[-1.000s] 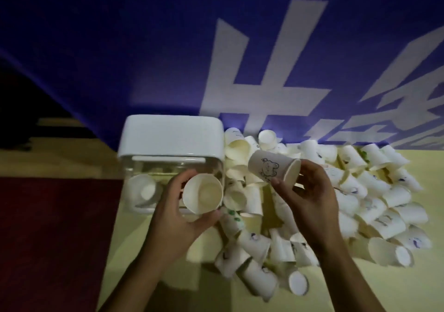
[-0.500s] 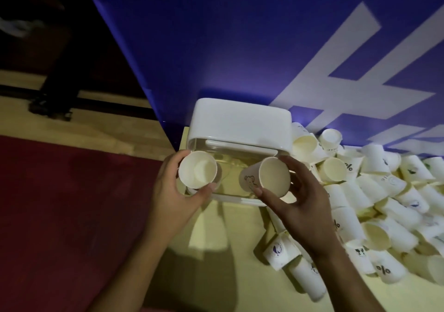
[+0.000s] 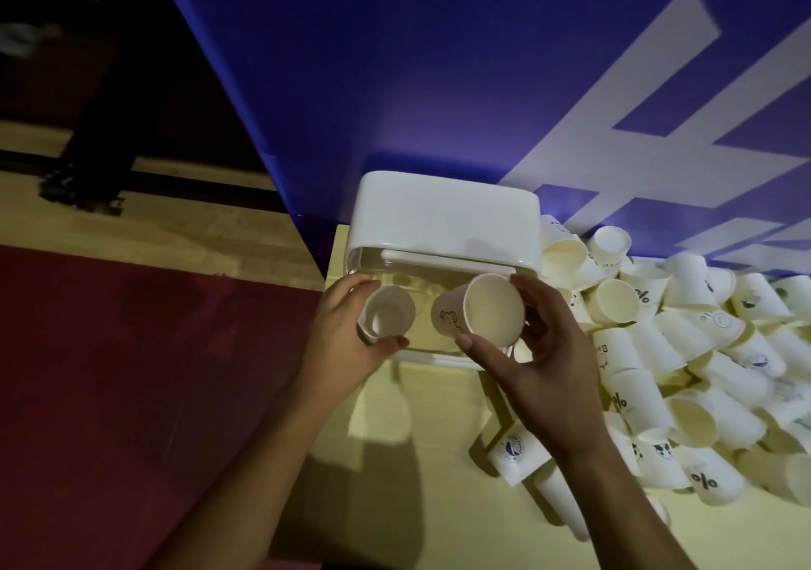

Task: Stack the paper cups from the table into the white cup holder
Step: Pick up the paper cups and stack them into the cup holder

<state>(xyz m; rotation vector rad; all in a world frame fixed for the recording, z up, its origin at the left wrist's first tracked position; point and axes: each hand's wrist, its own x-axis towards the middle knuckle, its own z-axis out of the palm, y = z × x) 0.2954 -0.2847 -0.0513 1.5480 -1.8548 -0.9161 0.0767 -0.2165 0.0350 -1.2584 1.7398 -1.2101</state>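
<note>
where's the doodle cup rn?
Head view, centre: the doodle cup is held in the right hand, in front of the white cup holder, just right of the plain cup in the left hand.

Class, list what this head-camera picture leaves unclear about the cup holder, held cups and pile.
Inside of the white cup holder: head view, the left hand with its plain cup and the right hand with its printed cup cover the clear front.
Extent of the cup pile: head view, cut off by the right edge.
Drawing on the printed cup: head view, too dim and small.
</note>
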